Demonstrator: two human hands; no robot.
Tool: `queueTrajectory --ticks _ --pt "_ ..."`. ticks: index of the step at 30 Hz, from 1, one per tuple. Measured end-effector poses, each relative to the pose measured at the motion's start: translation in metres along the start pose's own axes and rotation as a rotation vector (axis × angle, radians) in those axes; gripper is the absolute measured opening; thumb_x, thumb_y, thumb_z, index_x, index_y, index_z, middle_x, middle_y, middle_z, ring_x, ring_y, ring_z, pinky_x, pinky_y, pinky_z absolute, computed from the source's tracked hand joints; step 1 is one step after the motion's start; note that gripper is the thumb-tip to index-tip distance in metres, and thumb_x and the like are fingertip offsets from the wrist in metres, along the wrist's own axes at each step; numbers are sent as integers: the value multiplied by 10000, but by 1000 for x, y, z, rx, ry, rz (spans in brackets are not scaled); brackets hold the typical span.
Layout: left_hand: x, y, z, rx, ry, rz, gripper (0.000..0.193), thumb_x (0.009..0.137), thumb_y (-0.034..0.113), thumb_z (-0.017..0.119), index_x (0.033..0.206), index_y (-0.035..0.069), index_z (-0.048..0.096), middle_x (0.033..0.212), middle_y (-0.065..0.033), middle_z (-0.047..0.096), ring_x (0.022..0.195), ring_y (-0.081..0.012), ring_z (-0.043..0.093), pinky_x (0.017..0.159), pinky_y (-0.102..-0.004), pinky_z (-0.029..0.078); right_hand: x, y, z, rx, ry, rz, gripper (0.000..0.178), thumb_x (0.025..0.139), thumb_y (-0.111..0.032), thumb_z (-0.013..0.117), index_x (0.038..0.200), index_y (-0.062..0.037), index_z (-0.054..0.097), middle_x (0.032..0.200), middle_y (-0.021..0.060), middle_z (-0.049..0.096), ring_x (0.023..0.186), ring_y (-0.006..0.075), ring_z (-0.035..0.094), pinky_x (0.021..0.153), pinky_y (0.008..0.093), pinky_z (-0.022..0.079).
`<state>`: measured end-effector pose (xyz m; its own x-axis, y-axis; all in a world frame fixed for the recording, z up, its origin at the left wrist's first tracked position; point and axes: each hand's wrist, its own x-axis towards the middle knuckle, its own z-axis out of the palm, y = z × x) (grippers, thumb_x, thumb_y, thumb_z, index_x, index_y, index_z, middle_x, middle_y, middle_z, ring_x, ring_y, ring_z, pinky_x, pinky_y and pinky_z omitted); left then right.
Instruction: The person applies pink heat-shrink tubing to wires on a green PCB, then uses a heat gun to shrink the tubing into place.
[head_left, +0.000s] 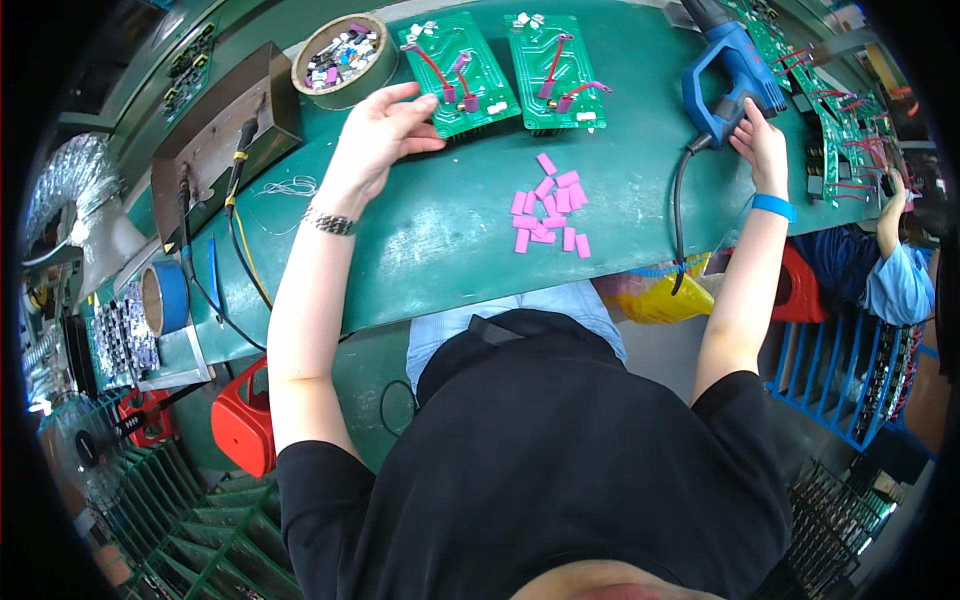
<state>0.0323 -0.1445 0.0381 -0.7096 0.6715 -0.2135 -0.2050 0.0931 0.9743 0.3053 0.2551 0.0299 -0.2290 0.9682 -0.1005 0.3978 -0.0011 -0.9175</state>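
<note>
My left hand (388, 130) grips the left edge of a green circuit board (468, 85), thumb on top and the fingers lower along the edge. Red wires with pink sleeves rise from this board. A second, similar circuit board (555, 70) lies beside it on the right. My right hand (762, 150) is at the cord end of a blue heat gun (737, 75), fingers stretched out and touching its body, not wrapped round it. Between my hands, nearer to me, lies a loose cluster of small pink sleeves (548, 205).
The green tabletop (430, 240) carries a round tub (345, 62) of small parts, a brown metal tray (225, 125) and corded tools (240, 160). The heat gun's black cable (678, 215) hangs over the front edge. More wired boards (835, 130) and a co-worker's hand (890, 205) are at right.
</note>
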Motion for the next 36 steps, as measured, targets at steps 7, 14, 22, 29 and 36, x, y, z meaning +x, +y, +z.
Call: queueTrajectory --ticks 7,14,22,29,36 --pt "1 -2 -2 -105 -88 -28 401 889 60 611 1250 -45 472 957 -70 641 802 -124 628 708 -289 572 12 8 -4 299 -183 144 493 808 -331 739 1102 35 586 1038 170 646 816 196 634 759 315 535" --pt "-10 0 12 -110 -28 -84 335 891 21 585 1220 -14 533 946 -82 647 788 -136 636 670 -265 562 15 7 -3 156 -183 152 603 768 -392 769 1129 55 588 1019 144 632 818 177 617 703 272 534" --pt "-5 4 18 -107 -39 -87 353 889 13 570 1236 -21 518 952 -79 646 788 -142 640 718 -286 553 -118 -39 75 -155 -559 -303 462 923 -362 579 1139 47 585 940 127 661 773 184 642 701 321 522" --pt "46 5 33 -88 -4 17 383 893 34 579 1260 -30 493 971 -94 649 812 -156 635 736 -292 557 -103 -55 123 278 -806 -155 490 957 -172 553 1311 117 378 979 163 646 846 185 654 766 289 557" --pt "67 19 31 435 -16 253 416 883 132 623 1283 62 531 944 -98 631 848 -148 622 780 -298 532 -90 -48 131 151 -680 -190 446 943 -236 577 1256 64 472 966 133 662 815 159 644 710 264 528"
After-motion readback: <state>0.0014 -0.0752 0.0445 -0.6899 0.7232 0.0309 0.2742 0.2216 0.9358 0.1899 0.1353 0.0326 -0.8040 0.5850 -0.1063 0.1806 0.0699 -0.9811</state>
